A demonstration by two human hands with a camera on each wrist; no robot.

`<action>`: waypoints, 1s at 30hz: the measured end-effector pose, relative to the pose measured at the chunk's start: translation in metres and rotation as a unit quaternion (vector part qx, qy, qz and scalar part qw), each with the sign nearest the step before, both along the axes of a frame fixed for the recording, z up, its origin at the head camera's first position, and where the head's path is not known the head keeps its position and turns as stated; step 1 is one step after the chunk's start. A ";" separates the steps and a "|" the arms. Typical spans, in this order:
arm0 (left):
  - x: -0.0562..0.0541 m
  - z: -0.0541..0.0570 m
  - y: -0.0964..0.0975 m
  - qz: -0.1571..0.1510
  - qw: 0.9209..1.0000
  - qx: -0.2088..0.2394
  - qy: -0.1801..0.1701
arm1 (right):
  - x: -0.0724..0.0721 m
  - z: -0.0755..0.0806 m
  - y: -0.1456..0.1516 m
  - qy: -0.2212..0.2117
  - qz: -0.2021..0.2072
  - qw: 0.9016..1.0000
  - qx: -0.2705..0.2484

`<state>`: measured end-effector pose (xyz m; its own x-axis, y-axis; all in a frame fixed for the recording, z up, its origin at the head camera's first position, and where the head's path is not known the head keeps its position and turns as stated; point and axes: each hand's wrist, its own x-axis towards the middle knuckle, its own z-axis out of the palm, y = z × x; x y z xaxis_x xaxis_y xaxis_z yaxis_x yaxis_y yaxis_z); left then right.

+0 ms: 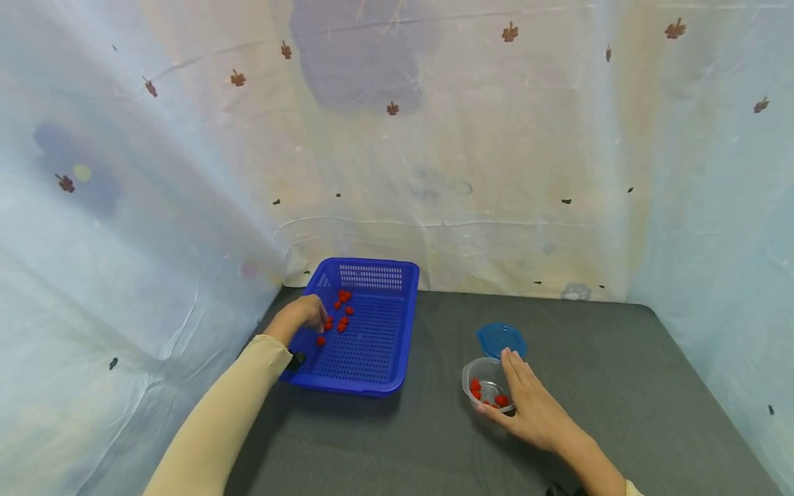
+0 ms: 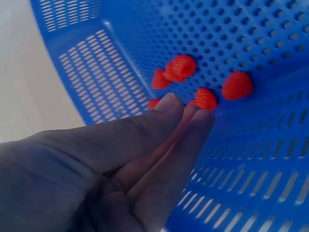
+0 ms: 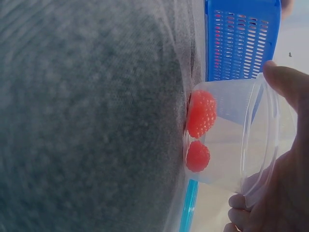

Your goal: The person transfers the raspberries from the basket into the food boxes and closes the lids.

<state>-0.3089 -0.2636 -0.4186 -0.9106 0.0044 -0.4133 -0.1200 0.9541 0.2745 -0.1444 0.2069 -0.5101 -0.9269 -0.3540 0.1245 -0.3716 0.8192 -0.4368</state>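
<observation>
My left hand (image 1: 308, 312) reaches into a blue perforated basket (image 1: 406, 331), thumb and fingers pointing down close together. Right at its fingertips lies a red raspberry-like piece (image 2: 205, 99); nothing shows held between them. Several more red pieces (image 1: 344, 296) are scattered over the basket's left side. On the right, my right hand (image 1: 536, 413) spans the rim of a clear plastic container (image 1: 469, 375), thumb on the near side and fingers on the far side, steadying it upright. A few red pieces (image 3: 202, 113) sit at the container's bottom.
A blue lid (image 1: 499, 339) lies flat just behind the container. Dark grey cloth covers the table (image 1: 422, 448). Patterned sheeting (image 1: 471, 151) hangs behind the table and along both sides, close to the basket's far end.
</observation>
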 end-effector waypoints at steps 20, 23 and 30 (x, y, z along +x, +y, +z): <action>-0.016 -0.021 0.005 -0.020 0.997 -0.061 -0.048 | 0.000 0.001 0.000 -0.017 -0.004 1.000 0.006; -0.012 -0.019 0.007 -0.044 0.995 -0.079 -0.049 | 0.000 0.001 0.000 -0.020 -0.005 1.000 0.006; 0.002 -0.008 0.008 -0.089 0.993 -0.080 -0.019 | -0.001 0.001 0.000 -0.016 -0.005 1.000 0.006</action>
